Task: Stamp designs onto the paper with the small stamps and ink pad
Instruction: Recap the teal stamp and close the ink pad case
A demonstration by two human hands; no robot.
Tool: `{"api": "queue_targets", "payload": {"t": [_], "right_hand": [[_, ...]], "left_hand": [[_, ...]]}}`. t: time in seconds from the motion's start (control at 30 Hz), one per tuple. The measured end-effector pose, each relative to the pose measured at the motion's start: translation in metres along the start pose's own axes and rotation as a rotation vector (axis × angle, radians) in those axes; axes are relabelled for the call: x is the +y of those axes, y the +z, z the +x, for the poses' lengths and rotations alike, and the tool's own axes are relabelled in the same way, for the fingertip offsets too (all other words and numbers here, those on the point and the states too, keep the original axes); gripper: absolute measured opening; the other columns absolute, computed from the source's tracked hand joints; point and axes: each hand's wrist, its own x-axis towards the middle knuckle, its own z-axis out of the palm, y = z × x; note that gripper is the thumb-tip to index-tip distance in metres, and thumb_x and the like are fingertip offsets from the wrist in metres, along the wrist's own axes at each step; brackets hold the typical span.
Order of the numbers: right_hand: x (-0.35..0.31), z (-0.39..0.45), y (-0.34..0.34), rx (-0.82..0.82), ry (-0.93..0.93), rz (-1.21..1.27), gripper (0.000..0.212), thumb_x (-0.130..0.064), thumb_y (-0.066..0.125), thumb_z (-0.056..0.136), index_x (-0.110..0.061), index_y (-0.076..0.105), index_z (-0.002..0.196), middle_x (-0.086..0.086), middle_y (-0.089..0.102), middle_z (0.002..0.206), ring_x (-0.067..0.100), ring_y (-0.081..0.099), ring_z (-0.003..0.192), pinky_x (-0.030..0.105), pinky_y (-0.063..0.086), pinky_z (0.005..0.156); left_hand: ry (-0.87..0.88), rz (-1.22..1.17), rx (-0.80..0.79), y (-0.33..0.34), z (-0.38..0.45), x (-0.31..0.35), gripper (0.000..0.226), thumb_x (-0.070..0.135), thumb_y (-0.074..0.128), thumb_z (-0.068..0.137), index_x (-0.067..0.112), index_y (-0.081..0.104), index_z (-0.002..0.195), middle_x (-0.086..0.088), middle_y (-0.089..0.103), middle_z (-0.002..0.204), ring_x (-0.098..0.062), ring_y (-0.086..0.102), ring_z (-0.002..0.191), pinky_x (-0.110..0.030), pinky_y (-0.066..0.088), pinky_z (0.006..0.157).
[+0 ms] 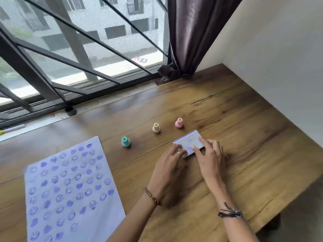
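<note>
A white sheet of paper point(70, 189) lies at the left of the wooden table, covered with purple smiley faces and heart shapes. Three small stamps stand upright beyond it: a teal stamp point(126, 141), a beige stamp point(156, 127) and a pink stamp point(179, 122). The ink pad point(187, 139), a flat white box with a purple edge, lies to the right of them with its lid down. Both hands rest on it: my left hand point(167, 165) holds its near left corner, my right hand point(209, 154) presses fingers on its lid and right end.
The wooden table point(244, 137) runs to a white wall on the right and a barred window at the back. A dark curtain point(188, 41) hangs at the back corner. A pen point(12, 128) lies on the sill at far left. The table's right front edge drops off near my right forearm.
</note>
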Motion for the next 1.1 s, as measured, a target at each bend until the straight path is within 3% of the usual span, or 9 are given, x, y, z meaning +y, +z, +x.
{"api": "queue_targets", "payload": {"t": [0.1, 0.3, 0.4, 0.57, 0.63, 0.8, 0.93, 1.1], "right_hand": [[0.002, 0.003, 0.001, 0.004, -0.011, -0.015, 0.040, -0.026, 0.072, 0.076, -0.016, 0.063, 0.113, 0.012, 0.059, 0.102, 0.032, 0.054, 0.096, 0.042, 0.047, 0.081], [-0.014, -0.015, 0.001, 0.070, -0.017, 0.011, 0.041, -0.019, 0.071, 0.077, -0.008, 0.059, 0.115, 0.020, 0.056, 0.110, 0.038, 0.050, 0.097, 0.039, 0.038, 0.085], [-0.038, -0.045, 0.004, 0.044, -0.099, 0.075, 0.035, -0.010, 0.070, 0.077, -0.007, 0.061, 0.110, 0.018, 0.059, 0.104, 0.037, 0.054, 0.096, 0.035, 0.037, 0.084], [-0.089, -0.118, 0.020, -0.197, -0.343, 0.172, 0.028, -0.014, 0.068, 0.079, -0.018, 0.062, 0.106, 0.005, 0.062, 0.098, 0.020, 0.054, 0.093, 0.031, 0.046, 0.083], [-0.106, -0.144, 0.030, -0.312, -0.456, 0.172, 0.026, -0.016, 0.069, 0.078, -0.018, 0.063, 0.103, 0.004, 0.063, 0.095, 0.022, 0.058, 0.088, 0.035, 0.052, 0.079], [-0.129, -0.181, 0.048, -0.496, -0.654, -0.038, 0.040, -0.037, 0.078, 0.064, -0.022, 0.065, 0.099, 0.001, 0.068, 0.101, 0.024, 0.065, 0.085, 0.034, 0.053, 0.071], [-0.122, -0.185, 0.053, -0.489, -0.698, -0.110, 0.045, -0.041, 0.079, 0.062, -0.021, 0.065, 0.100, 0.002, 0.067, 0.110, 0.025, 0.065, 0.092, 0.039, 0.052, 0.074], [-0.112, -0.183, 0.052, -0.452, -0.624, -0.091, 0.046, -0.037, 0.081, 0.064, -0.019, 0.066, 0.105, 0.003, 0.066, 0.112, 0.029, 0.063, 0.093, 0.039, 0.051, 0.077]], "left_hand": [[0.004, 0.005, 0.000, 0.000, 0.004, 0.000, 0.029, 0.020, 0.056, 0.087, 0.013, 0.055, 0.116, -0.005, 0.047, 0.134, -0.021, 0.052, 0.114, -0.024, 0.039, 0.089], [0.026, 0.077, -0.024, -0.009, -0.011, 0.000, 0.036, 0.018, 0.047, 0.092, 0.013, 0.048, 0.127, -0.010, 0.041, 0.143, -0.021, 0.040, 0.130, -0.028, 0.031, 0.105], [-0.012, 0.067, 0.071, -0.022, -0.039, -0.005, 0.033, 0.017, 0.048, 0.092, 0.013, 0.051, 0.124, -0.009, 0.046, 0.139, -0.021, 0.042, 0.129, -0.029, 0.035, 0.103], [-0.253, 0.044, 0.251, -0.053, -0.121, -0.032, 0.026, 0.020, 0.049, 0.092, 0.017, 0.057, 0.117, 0.001, 0.052, 0.132, -0.013, 0.045, 0.125, -0.023, 0.038, 0.096], [-0.395, 0.066, 0.337, -0.067, -0.164, -0.048, 0.027, 0.021, 0.050, 0.092, 0.021, 0.057, 0.118, 0.006, 0.052, 0.133, -0.010, 0.046, 0.123, -0.023, 0.040, 0.092], [-0.703, 0.094, 0.525, -0.092, -0.266, -0.076, 0.029, 0.015, 0.057, 0.088, 0.022, 0.060, 0.116, 0.012, 0.052, 0.127, -0.010, 0.051, 0.118, -0.026, 0.044, 0.086], [-0.748, 0.013, 0.472, -0.095, -0.305, -0.089, 0.042, 0.025, 0.064, 0.083, 0.026, 0.053, 0.124, 0.020, 0.037, 0.136, 0.003, 0.036, 0.124, -0.019, 0.030, 0.101], [-0.654, -0.014, 0.392, -0.095, -0.298, -0.093, 0.053, 0.034, 0.062, 0.083, 0.027, 0.043, 0.132, 0.019, 0.029, 0.142, 0.002, 0.024, 0.133, -0.026, 0.012, 0.117]]}}
